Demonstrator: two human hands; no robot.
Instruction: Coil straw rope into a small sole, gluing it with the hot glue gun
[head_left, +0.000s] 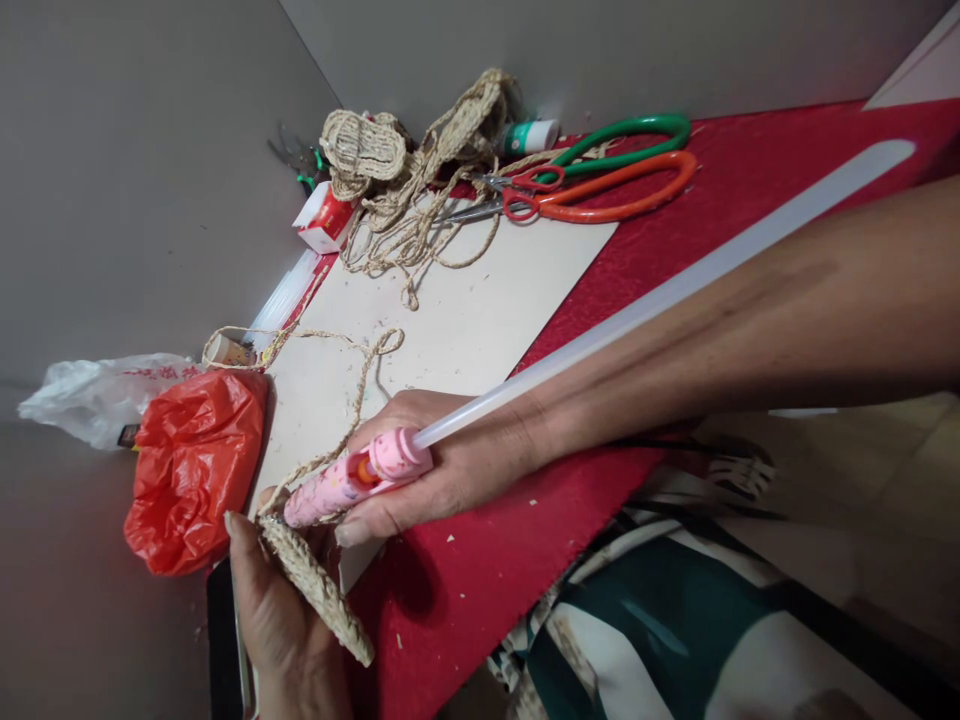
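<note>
Over the red tablecloth (480, 560), our left hand (274, 612) grips the braided-straw piece (321, 592), presumably steadying it where our right hand (469, 460), closed around the pink glue gun (322, 497), can reach the trailing cord (361, 395).

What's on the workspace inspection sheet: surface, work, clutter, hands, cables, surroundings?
Surface: red covering under pale board; pale scraps present
Work: braided straw piece; pink tool with long translucent stick
Clutter: straw cord, large scissors, red plastic bag
Hands: left hand holds straw piece; right hand grips tool, tip contact unclear
Cables: thin dark strand at covering's edge, cannot tell if cable
Surroundings: grey walls, tiled floor
</note>
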